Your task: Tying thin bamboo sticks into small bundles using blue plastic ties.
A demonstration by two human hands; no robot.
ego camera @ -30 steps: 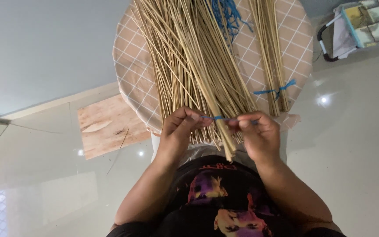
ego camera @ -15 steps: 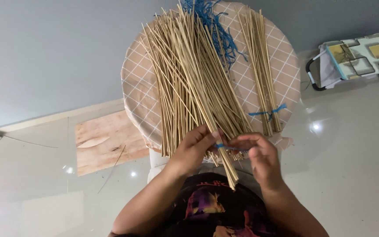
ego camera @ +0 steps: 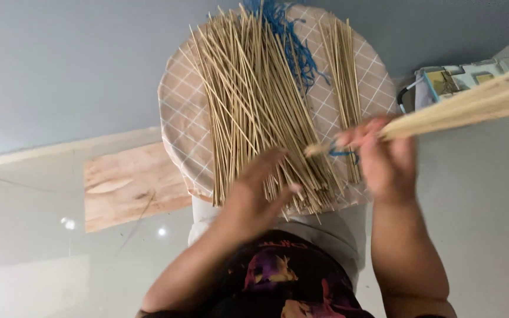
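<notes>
Bamboo sticks, a tied bundle [ego camera: 472, 103], are clamped in the right hand [ego camera: 384, 162], apparently being lifted aside. Left hand [ego camera: 257, 191] rests spread, fingers apart, on the loose stick pile [ego camera: 254, 112] beneath it.

A plain grey wall [ego camera: 60, 65] fills the upper part of the view. Below it lies a glossy pale tiled floor [ego camera: 30, 253] with small bright reflections of light. A wooden board [ego camera: 131, 185] lies on the floor. A framed thing [ego camera: 460, 79] stands at the right, near the wall.
</notes>
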